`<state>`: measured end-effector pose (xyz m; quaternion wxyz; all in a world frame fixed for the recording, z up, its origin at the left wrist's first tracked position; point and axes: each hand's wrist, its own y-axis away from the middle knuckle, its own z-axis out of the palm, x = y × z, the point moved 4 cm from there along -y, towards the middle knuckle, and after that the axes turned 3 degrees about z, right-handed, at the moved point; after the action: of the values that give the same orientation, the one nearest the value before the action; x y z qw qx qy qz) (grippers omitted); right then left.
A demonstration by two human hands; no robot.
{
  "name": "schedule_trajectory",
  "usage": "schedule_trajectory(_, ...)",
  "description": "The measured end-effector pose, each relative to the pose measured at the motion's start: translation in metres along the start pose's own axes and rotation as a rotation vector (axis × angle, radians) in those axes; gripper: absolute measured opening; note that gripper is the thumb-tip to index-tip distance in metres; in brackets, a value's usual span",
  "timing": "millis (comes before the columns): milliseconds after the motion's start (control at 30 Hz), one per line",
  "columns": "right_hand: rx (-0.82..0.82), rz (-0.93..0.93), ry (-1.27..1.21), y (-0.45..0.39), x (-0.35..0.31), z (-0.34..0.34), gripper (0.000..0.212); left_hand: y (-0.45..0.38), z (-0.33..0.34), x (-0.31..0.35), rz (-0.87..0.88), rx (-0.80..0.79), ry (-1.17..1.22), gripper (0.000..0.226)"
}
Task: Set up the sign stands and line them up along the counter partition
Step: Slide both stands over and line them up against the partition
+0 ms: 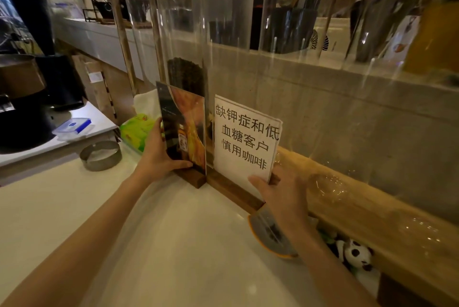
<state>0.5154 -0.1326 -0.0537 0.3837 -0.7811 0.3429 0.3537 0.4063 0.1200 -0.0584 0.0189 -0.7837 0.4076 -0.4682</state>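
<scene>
Two sign stands with dark wooden bases stand upright side by side on the pale counter, close against the partition's wooden ledge (347, 197). The left stand (185, 130) shows a dark and orange picture in clear acrylic. My left hand (159, 155) grips its left edge, thumb near the base. The right stand (244, 137) carries a white sheet with black Chinese characters. My right hand (280, 190) holds that stand's right lower corner and base end.
A metal ring (100, 155) and a green packet (136, 131) lie left of the stands. A blue-lidded box (73, 126) sits on a lower shelf. An orange-rimmed dish (270, 237) and a panda toy (355, 254) sit under my right forearm. Clear panels rise above the concrete partition.
</scene>
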Motion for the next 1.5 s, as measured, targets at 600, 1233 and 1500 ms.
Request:
schedule_trajectory(600,0.000,-0.026,-0.011,0.002,0.003,0.001,0.033,-0.011,0.021,0.011,0.115,0.001,-0.008,0.124)
schedule_trajectory(1233,-0.091,-0.005,-0.116,-0.017,-0.048,-0.031,0.049,0.040,0.033,0.024,-0.098,-0.090,-0.179,0.058)
schedule_trajectory(1500,-0.233,-0.254,0.311,-0.063,-0.120,-0.028,0.046,0.063,0.044,0.045,-0.046,-0.226,-0.174,0.038)
